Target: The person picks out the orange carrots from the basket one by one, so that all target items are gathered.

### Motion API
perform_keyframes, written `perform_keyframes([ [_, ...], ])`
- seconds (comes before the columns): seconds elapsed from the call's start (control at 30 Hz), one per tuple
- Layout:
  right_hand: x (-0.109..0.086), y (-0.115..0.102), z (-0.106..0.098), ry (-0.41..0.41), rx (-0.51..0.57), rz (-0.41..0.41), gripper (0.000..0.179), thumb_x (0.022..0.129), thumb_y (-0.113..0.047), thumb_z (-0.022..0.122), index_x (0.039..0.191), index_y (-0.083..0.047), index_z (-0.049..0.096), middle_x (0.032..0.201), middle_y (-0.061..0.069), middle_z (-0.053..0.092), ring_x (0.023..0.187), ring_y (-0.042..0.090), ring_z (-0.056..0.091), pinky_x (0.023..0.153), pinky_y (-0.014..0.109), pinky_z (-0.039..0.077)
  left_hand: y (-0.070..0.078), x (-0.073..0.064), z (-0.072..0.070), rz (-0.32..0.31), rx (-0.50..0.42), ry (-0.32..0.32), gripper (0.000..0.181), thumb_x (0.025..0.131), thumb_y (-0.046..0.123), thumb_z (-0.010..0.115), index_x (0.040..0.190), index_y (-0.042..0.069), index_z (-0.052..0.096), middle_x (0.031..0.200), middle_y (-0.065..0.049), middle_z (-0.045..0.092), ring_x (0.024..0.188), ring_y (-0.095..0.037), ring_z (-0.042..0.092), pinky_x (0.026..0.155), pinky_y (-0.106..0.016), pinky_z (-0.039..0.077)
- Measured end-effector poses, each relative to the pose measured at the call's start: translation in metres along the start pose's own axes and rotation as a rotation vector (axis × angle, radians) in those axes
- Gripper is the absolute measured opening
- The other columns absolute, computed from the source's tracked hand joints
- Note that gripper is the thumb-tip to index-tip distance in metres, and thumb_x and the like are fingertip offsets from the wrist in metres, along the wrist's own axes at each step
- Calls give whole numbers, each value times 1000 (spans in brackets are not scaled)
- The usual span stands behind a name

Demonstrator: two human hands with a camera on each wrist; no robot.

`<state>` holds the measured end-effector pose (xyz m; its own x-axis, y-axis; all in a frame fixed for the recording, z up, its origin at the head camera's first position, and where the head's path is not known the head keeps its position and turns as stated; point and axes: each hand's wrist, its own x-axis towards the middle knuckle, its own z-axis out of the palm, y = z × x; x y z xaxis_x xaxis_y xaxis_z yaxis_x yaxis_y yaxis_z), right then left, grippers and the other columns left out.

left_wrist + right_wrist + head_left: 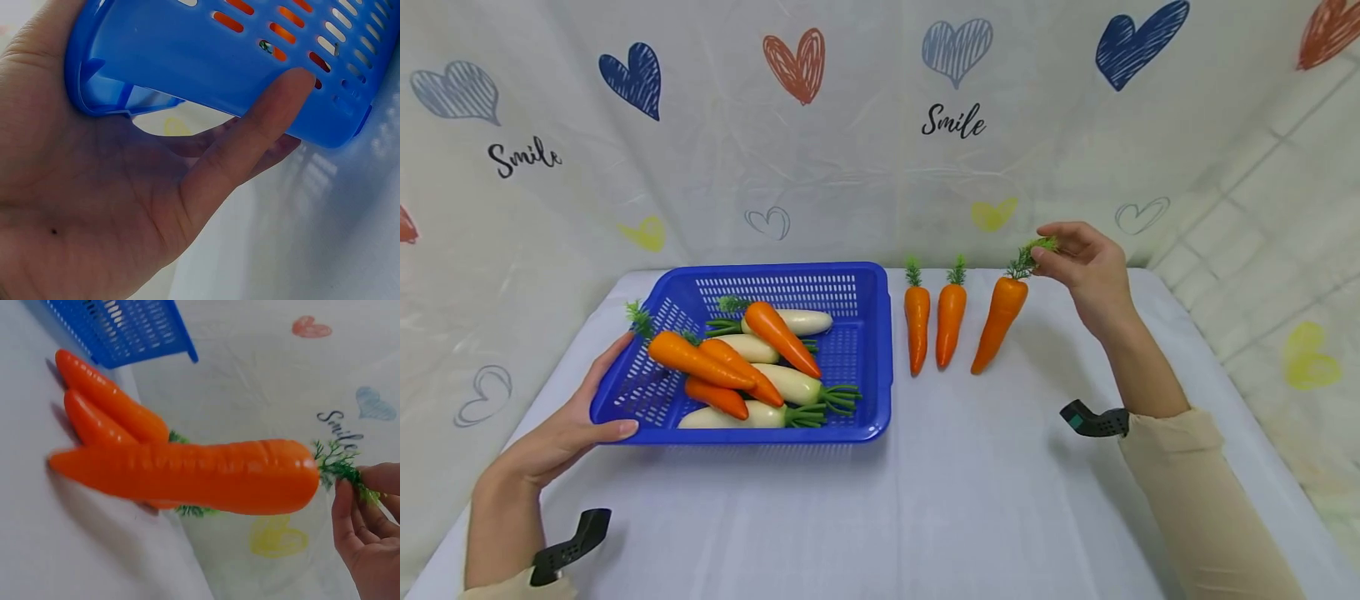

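Note:
My right hand (1086, 275) pinches the green leafy top of a carrot (1001, 315). That carrot hangs tilted, tip down, close over the table; in the right wrist view its full orange body (206, 475) stretches away from the fingertips (375, 478). To its left, two more carrots lie side by side, one in the middle (952, 321) and one by the basket (917, 325). At the left, my left hand (568, 425) grips the corner of a blue plastic basket (880, 358), thumb on the rim, other fingers against the outer wall, partly hidden. Several carrots (700, 360) and white radishes (730, 418) fill the basket.
A white cloth covers the table (970, 500). Behind it hangs a pale curtain (857, 158) printed with hearts and the word Smile, close to the table's far edge. Each wrist wears a black camera mount, as on the right arm (1097, 419).

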<state>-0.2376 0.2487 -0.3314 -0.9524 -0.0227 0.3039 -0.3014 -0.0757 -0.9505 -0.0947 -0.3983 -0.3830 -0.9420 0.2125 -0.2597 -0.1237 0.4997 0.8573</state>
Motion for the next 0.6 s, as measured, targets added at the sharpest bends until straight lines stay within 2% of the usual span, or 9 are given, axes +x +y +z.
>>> perform_keyframes([
  [0.17,5,12,-9,37,-75,16,25,94,-1,74,117,-8,71,99,-4,76,81,10,70,76,18,60,1,2,1,8,2,2,109,95,21,66,159,57,-15,168,-31,-2,136,-51,34,85,-20,55],
  [0.37,9,29,-12,54,-41,45,25,93,1,74,116,-7,71,95,-2,75,79,12,71,74,20,61,1,3,1,13,7,5,109,95,21,66,159,57,-15,168,-30,-1,135,-49,36,85,-21,55],
  [0.6,13,49,-8,55,-68,104,26,95,1,71,117,-11,70,98,-1,73,80,11,72,75,22,62,-2,1,1,5,11,-1,108,96,22,65,159,57,-15,167,-31,-2,135,-51,34,84,-20,55],
])
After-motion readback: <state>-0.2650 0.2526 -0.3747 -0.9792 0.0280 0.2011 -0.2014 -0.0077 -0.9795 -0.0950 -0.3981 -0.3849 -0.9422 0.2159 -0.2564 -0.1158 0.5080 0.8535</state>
